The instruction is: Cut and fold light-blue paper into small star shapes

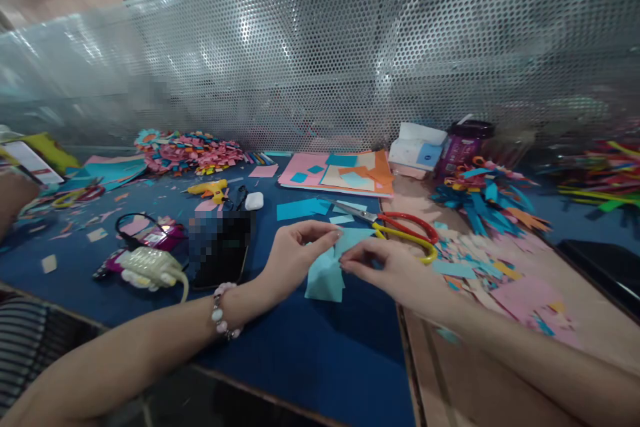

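Between both hands point(340, 250) | light-blue paper point(325, 277) | fingertips touching it

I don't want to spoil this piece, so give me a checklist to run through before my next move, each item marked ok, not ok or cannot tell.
1. Left hand pinching the light blue paper: ok.
2. Right hand gripping it too: cannot tell; the fingertips are at the paper, but the grip is unclear.
3. Scissors lying down, out of both hands: ok.
4. Yellow glue gun cold: cannot tell.
5. Surface clear of scraps: not ok; paper scraps lie beyond the right forearm.
6. Black phone clear of the light blue paper: ok.
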